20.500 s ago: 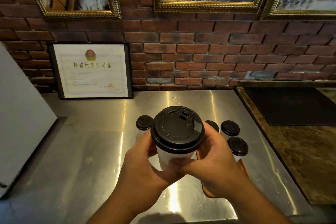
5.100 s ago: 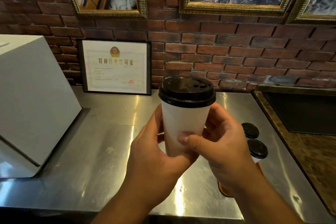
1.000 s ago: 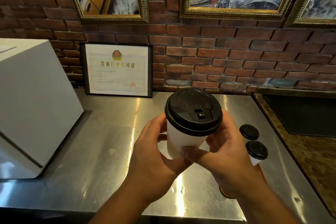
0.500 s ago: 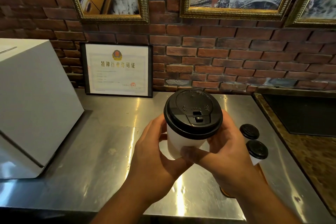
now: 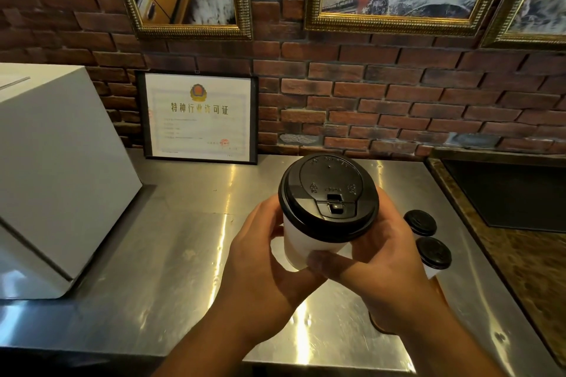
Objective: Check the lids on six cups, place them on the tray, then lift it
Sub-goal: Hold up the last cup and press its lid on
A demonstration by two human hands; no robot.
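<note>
Paper cup w/ black lid, tilted, gripped by curled fingers of L hand & R hand; squeezing could pop lid & spill onto steel counter.

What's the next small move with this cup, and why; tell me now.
Probably tip the paper cup upright and set it on the tray beside the two lidded cups. The left hand and right hand both grip it, tilted, above the steel counter, and its black lid looks seated where visible.
</note>
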